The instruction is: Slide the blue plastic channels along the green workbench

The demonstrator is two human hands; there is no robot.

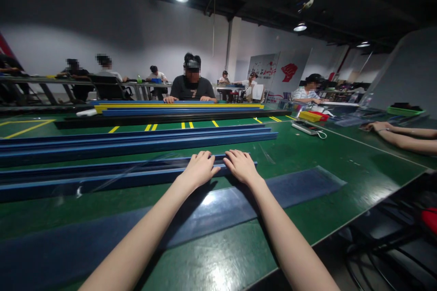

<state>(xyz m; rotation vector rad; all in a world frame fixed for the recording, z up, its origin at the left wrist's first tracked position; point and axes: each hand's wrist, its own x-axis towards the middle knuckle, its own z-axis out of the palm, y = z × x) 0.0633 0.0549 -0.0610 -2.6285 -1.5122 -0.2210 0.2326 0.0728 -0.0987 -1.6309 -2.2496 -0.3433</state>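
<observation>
Both my hands are over the right end of a blue channel strip [102,181] lying lengthwise on the green table. My left hand [200,168] has its fingers bent over the strip, thumb pointing right. Close beside it, my right hand [241,166] holds the strip near its end, fingers slightly spread and thumb pointing left. The fingertips are partly hidden behind the strip. Beneath my forearms lies a long, clear, bluish plastic sheet [297,186], flat on the table. Thin transparent film shows over the strip to the left.
More blue channel strips [143,141] lie beyond, then a stack with a yellow strip [180,107] and a black strip [170,119]. A grey device [305,128] with a white cord sits right. A co-worker's arms [406,135] rest at far right; a person [193,84] sits opposite.
</observation>
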